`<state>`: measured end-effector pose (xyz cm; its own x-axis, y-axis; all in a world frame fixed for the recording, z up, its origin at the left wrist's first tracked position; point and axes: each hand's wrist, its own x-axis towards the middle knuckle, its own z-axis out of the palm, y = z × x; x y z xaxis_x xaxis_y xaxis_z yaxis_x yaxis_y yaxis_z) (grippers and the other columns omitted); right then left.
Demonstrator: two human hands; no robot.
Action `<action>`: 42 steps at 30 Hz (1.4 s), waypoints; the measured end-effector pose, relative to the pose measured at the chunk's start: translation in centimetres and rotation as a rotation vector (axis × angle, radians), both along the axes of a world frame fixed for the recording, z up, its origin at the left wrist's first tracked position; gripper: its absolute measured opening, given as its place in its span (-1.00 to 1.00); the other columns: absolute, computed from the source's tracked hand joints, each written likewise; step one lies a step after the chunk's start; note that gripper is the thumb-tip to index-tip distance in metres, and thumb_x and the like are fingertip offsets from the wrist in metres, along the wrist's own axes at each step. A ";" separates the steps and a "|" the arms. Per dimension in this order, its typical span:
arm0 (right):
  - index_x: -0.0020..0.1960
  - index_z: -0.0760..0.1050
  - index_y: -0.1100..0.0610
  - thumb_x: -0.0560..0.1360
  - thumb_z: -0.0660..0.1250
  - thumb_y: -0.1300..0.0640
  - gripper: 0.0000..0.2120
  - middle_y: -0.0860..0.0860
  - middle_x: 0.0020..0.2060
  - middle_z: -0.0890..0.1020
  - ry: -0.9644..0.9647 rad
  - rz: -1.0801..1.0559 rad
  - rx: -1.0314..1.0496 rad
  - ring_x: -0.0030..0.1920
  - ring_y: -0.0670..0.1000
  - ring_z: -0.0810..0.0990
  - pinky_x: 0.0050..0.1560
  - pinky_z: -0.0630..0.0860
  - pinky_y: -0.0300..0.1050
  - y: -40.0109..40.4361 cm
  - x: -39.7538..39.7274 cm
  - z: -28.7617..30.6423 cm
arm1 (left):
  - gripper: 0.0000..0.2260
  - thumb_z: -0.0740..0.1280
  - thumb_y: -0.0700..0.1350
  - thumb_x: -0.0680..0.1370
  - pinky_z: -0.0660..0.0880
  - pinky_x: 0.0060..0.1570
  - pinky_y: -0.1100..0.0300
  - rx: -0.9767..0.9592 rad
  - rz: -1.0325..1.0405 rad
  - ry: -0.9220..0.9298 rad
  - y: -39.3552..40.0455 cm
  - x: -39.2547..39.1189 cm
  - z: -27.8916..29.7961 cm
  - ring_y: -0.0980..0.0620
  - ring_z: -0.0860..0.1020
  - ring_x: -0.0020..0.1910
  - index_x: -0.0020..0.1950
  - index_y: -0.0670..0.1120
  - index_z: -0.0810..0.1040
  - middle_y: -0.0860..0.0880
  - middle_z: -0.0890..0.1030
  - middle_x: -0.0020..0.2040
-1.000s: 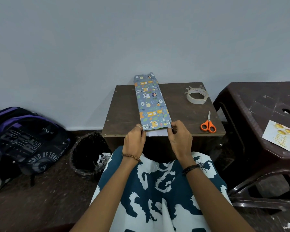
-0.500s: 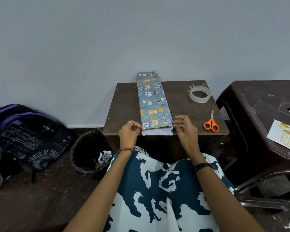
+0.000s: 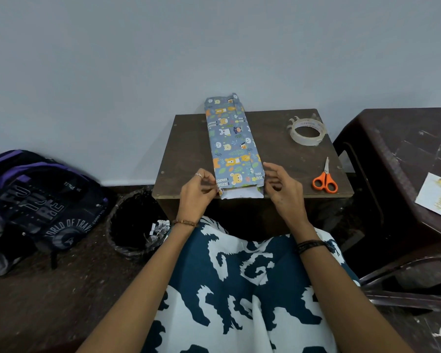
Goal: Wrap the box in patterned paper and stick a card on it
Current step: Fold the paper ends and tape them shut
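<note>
A long box wrapped in blue animal-patterned paper [image 3: 233, 146] lies lengthwise on the small brown table [image 3: 285, 161]. Its near end is open, and the paper's white inside shows there. My left hand [image 3: 197, 193] is at the near left corner, its curled fingertips pinching the paper fold. My right hand [image 3: 281, 189] hovers by the near right corner with its fingers loosely spread, just off the paper. The greeting card [image 3: 437, 196] lies on the dark plastic table [image 3: 397, 154] to the right.
A roll of clear tape [image 3: 307, 132] and orange-handled scissors [image 3: 325, 180] lie on the right side of the brown table. A black waste bin [image 3: 135, 222] stands on the floor at the left, with a dark backpack [image 3: 41, 200] beyond it. My lap is close below the table edge.
Both hands held the paper's near end a second ago. They moved apart to the two near corners, and my right hand came off the paper.
</note>
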<state>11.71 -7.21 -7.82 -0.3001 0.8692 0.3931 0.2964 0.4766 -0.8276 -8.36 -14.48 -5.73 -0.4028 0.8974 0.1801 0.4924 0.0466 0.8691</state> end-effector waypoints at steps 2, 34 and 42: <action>0.27 0.48 0.12 0.49 0.33 0.31 -0.64 -0.06 0.02 0.61 -0.032 0.004 0.022 -0.06 -0.21 0.57 -0.04 0.48 -0.45 0.2 0.1 0.0 | -0.79 0.40 -0.34 0.43 0.54 -0.15 0.39 -0.010 -0.028 0.056 0.0 -0.1 0.0 0.23 0.58 -0.19 -0.16 -0.08 0.42 0.09 0.56 -0.18; -0.14 0.52 0.17 0.50 0.29 0.35 -0.88 0.05 0.06 0.57 -0.260 -0.140 0.365 -0.13 -0.05 0.57 -0.39 0.42 -0.22 -0.1 -1.1 0.1 | -0.90 0.30 -0.18 0.50 0.53 -0.19 0.31 0.313 -0.216 0.508 0.3 -1.6 -1.4 0.22 0.54 0.01 -0.13 -0.14 0.60 0.03 0.54 0.01; -0.13 0.56 0.20 0.49 0.32 0.33 -0.91 0.09 0.09 0.56 -0.195 -0.068 0.333 0.03 -0.06 0.55 -0.20 0.59 -0.09 0.1 -0.7 0.1 | -0.90 0.39 -0.29 0.45 0.41 -0.12 0.57 0.183 -0.092 0.324 0.4 -1.1 -1.3 0.36 0.53 -0.18 -0.19 -0.11 0.64 -0.02 0.51 0.16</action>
